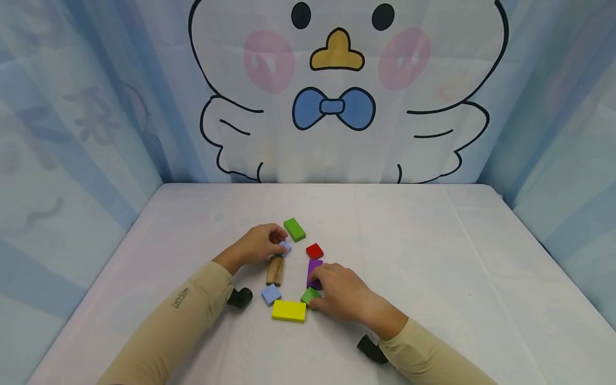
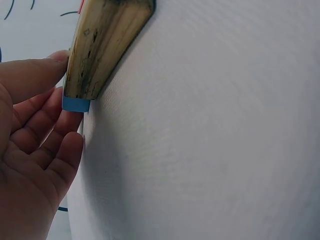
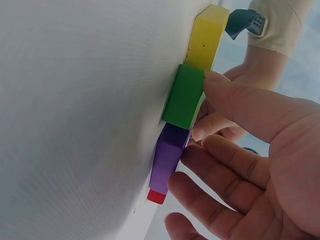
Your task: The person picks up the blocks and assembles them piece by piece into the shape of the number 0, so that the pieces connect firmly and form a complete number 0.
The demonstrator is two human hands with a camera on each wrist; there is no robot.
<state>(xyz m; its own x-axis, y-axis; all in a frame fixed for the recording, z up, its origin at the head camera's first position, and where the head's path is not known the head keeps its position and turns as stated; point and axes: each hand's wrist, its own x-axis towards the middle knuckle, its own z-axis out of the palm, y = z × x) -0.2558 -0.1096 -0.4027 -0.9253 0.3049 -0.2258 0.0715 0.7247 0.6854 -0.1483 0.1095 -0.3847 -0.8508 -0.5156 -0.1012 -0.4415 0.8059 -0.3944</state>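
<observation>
My left hand (image 1: 260, 245) pinches a small light blue block (image 1: 286, 247) between thumb and fingers, at the far end of a brown wooden block (image 1: 275, 271). In the left wrist view the blue block (image 2: 76, 104) shows past the end of the wooden one (image 2: 102, 47), partly hidden by it. My right hand (image 1: 344, 291) has its thumb touching a green block (image 3: 184, 97), while its loosely bent fingers rest along a purple block (image 3: 169, 157). A yellow block (image 1: 289, 310) lies at the near end of the ring, its corner against the green block.
Another light blue block (image 1: 271, 294) sits between the wooden and yellow ones. A red block (image 1: 315, 251) lies beyond the purple block, and a longer green block (image 1: 294, 229) at the far end. All lie on a white-clothed table (image 1: 433, 256), with a printed curtain (image 1: 337, 149) behind.
</observation>
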